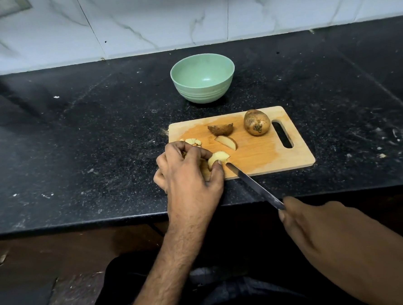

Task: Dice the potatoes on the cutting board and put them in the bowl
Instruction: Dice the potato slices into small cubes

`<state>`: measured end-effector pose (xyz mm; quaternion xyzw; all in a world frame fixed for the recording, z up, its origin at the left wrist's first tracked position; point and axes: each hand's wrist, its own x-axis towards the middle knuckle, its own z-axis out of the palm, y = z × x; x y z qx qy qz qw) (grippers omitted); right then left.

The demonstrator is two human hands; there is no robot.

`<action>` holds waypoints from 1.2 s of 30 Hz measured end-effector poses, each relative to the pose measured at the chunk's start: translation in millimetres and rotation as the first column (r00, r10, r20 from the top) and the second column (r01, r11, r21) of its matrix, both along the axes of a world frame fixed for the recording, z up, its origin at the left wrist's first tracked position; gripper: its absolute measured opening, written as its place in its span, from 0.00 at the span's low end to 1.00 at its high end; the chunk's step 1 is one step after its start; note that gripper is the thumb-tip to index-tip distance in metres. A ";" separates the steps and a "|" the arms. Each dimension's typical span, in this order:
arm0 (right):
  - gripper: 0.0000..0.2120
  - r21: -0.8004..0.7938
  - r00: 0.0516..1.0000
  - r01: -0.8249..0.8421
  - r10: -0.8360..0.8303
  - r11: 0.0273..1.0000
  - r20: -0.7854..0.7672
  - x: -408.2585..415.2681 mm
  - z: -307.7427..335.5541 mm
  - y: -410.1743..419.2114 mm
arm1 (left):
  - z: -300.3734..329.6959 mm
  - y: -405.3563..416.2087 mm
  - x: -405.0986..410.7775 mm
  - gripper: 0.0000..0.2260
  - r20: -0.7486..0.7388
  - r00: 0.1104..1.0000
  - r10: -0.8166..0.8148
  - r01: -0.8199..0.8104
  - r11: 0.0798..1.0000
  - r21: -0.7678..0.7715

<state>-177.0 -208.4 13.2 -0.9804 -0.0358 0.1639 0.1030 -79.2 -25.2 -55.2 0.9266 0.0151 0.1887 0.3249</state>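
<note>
A wooden cutting board (262, 153) lies on the black counter. On it sit a whole brown potato (256, 122), a skin-up half (220, 129), a pale wedge (226, 142) and a few small cut bits (193, 142). My left hand (190, 170) curls over the board's near left corner and grips a cut potato piece (217, 158). My right hand (318, 223) holds a knife (254, 184) by its handle, below the counter edge; the blade tip rests on the board just right of my left thumb. A pale green bowl (202, 78) stands behind the board, with nothing visible inside.
The black stone counter (89, 140) is speckled with crumbs. A white marble-tiled wall (187, 18) rises behind it. The counter's front edge (82, 224) runs below the board. Dark clothing shows at the bottom.
</note>
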 end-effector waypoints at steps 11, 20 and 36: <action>0.15 0.091 0.985 -0.016 0.000 0.996 0.173 16.5 -0.6 24.0 | 1.3 8.3 -3.0 0.08 -0.009 0.999 -0.048 0.048 0.997 -0.059; 0.14 0.008 0.977 -0.031 0.028 0.999 0.213 25.8 -7.7 35.8 | -0.6 6.2 -1.3 0.08 0.015 0.999 -0.034 0.034 0.999 -0.032; 0.13 -0.105 0.993 -0.056 0.045 0.993 -0.110 5.4 10.2 5.6 | 0.8 7.0 -1.4 0.07 -0.016 1.000 -0.014 0.013 0.998 -0.063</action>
